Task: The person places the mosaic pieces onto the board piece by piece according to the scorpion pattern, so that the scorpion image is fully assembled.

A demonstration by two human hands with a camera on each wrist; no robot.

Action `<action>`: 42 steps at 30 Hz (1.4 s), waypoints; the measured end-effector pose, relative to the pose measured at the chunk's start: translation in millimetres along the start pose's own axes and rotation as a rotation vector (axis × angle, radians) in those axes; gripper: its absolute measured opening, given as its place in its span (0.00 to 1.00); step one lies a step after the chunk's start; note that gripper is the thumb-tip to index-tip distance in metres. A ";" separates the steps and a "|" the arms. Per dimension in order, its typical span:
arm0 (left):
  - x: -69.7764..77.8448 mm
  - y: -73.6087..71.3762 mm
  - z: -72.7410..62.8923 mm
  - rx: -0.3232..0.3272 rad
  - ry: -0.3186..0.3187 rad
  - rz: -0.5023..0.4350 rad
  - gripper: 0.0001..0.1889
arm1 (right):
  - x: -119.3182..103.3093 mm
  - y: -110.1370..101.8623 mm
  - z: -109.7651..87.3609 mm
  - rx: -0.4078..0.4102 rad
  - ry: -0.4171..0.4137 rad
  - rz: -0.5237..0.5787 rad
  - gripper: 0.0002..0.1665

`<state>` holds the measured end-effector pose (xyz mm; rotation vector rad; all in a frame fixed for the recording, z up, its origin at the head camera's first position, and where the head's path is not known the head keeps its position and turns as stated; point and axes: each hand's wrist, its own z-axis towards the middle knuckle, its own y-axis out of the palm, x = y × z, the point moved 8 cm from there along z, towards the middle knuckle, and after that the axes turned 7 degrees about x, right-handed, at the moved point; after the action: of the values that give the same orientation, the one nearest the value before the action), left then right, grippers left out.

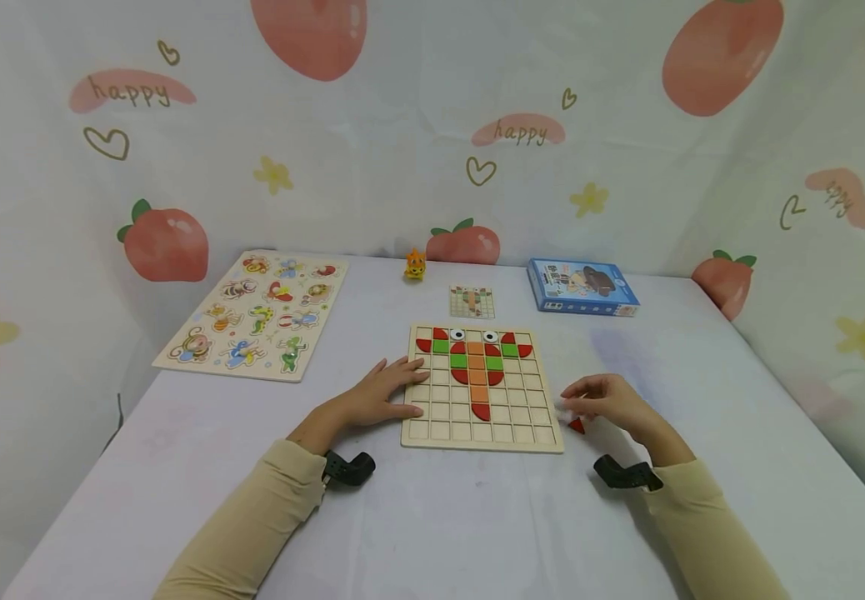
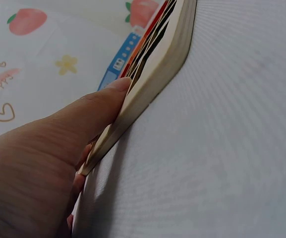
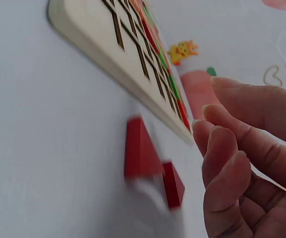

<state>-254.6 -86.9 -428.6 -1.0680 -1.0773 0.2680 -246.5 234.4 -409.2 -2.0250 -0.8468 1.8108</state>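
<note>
A square wooden grid board point(image 1: 432, 429) lies in the middle of the white table. On it, red, green and orange tiles and two eye pieces form a winged figure with an orange body point(image 1: 477, 371). My left hand point(image 1: 372, 396) rests at the board's left side, fingers spread over its edge; the thumb point(image 2: 100, 106) touches the rim in the left wrist view. Beside the board's right edge hovers my right hand point(image 1: 612, 404), its fingers loosely bent and nothing visible between them. Two red triangular pieces point(image 3: 140, 153) lie on the table close to its fingertips.
Behind the board lies a small pattern card point(image 1: 472, 302), with an orange-yellow toy figure point(image 1: 415, 265) farther back. A blue box point(image 1: 582, 287) sits at back right. An insect puzzle board point(image 1: 252, 317) lies at back left. A printed curtain point(image 1: 402, 167) hangs behind the table.
</note>
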 end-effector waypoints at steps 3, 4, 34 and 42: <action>0.5 -0.6 0.4 0.003 0.005 0.004 0.35 | 6.3 -9.9 -4.9 0.015 -0.009 0.009 0.23; 0.5 -1.0 0.6 0.006 0.007 0.004 0.34 | 8.1 -12.9 -6.1 0.022 -0.009 0.013 0.23; 2.5 -1.7 -0.9 0.002 0.003 0.002 0.35 | 25.1 -13.0 -2.4 0.127 -0.015 -0.091 0.19; 0.1 -0.5 -1.0 0.002 0.001 -0.003 0.35 | 20.9 -12.3 -0.6 0.097 -0.028 -0.055 0.16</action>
<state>-253.9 -87.6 -428.1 -1.0647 -1.0778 0.2661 -248.0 256.7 -418.7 -1.9021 -0.7986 1.8183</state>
